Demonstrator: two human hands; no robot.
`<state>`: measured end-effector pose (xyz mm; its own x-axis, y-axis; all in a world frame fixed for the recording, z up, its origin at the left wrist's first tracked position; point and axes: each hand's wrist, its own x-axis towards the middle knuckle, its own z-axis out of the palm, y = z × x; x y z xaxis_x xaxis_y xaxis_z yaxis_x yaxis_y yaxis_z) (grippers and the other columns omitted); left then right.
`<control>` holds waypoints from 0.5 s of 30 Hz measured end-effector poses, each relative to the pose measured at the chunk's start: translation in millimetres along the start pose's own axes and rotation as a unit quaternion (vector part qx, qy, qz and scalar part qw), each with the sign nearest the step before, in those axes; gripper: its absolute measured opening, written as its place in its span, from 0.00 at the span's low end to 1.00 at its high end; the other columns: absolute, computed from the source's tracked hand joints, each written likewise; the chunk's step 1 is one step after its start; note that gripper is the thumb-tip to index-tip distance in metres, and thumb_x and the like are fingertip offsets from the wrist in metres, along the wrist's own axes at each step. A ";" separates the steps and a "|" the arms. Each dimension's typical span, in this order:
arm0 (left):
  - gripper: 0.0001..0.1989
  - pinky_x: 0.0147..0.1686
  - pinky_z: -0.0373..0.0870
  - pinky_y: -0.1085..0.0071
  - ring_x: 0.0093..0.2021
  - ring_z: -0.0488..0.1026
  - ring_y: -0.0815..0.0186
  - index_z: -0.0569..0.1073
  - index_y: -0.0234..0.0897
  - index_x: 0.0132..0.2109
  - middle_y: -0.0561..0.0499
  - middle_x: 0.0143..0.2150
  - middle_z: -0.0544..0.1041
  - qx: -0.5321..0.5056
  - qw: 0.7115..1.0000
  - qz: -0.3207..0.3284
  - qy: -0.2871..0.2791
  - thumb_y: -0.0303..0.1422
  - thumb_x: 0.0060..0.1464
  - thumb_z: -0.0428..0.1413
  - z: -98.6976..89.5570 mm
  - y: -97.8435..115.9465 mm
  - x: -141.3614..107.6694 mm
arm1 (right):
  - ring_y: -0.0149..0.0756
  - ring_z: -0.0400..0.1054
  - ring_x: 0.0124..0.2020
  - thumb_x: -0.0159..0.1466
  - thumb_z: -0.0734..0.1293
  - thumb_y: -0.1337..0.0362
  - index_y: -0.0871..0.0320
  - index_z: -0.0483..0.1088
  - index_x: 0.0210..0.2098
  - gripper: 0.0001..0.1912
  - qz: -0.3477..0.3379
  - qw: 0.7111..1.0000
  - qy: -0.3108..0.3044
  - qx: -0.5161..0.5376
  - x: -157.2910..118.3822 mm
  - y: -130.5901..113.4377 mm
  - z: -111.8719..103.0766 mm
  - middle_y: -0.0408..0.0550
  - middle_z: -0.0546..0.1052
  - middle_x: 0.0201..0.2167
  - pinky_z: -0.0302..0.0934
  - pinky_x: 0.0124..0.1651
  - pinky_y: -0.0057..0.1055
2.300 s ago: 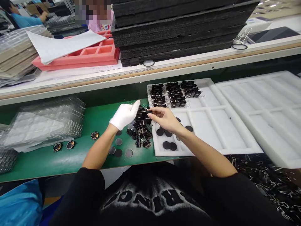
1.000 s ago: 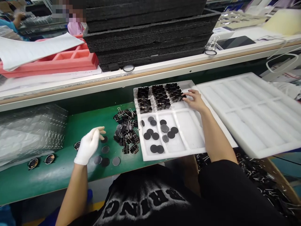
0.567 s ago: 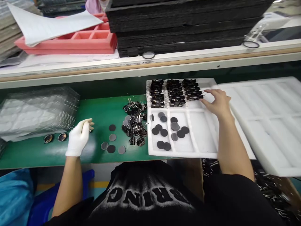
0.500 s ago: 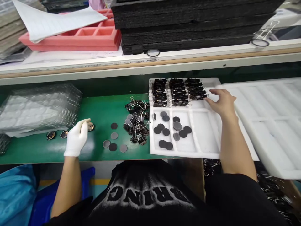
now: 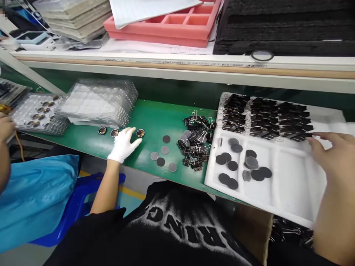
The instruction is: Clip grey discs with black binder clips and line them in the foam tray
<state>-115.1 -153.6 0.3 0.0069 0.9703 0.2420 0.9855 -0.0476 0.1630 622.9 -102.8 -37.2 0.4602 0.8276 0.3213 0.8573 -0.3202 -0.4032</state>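
Note:
My left hand (image 5: pixel 123 144), in a white glove, is open with thumb and fingers spread over the green bench. Near its fingertips lies a small round piece with a dark rim and an amber, shiny middle (image 5: pixel 140 132). Two similar pieces lie to its left, one (image 5: pixel 114 132) partly behind the glove. At the right, my bare right hand (image 5: pixel 334 151) pinches the end of a black binder clip (image 5: pixel 301 137) at the front of the third column of clips. These columns fill the back of a white foam tray (image 5: pixel 294 181). Dark round discs (image 5: pixel 232 165) lie in its front compartments.
A loose heap of binder clips (image 5: pixel 195 142) lies left of the tray, with several grey discs (image 5: pixel 164 149) beside it. Clear plastic trays (image 5: pixel 97 101) are stacked at the left. A shelf edge (image 5: pixel 177 70) crosses behind. Another person's arm (image 5: pixel 4 147) shows at far left.
The view has swung left. My left hand has let go of the round piece and spread its fingers. My right hand stays at the third column of clips.

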 end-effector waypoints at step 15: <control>0.30 0.56 0.71 0.54 0.56 0.78 0.46 0.78 0.41 0.64 0.41 0.59 0.80 0.015 0.977 0.182 -0.110 0.53 0.63 0.61 41.6 69.2 98.3 | 0.46 0.75 0.51 0.77 0.62 0.60 0.49 0.80 0.53 0.14 -0.503 0.851 -0.091 0.118 -124.8 -283.3 -31.5 0.53 0.83 0.49 0.61 0.56 0.47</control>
<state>-39.2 -51.6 -4.5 0.3911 0.9179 0.0676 0.9154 -0.3955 0.0752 330.0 -129.9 64.0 -0.5421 0.6924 0.4761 0.7156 0.6774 -0.1704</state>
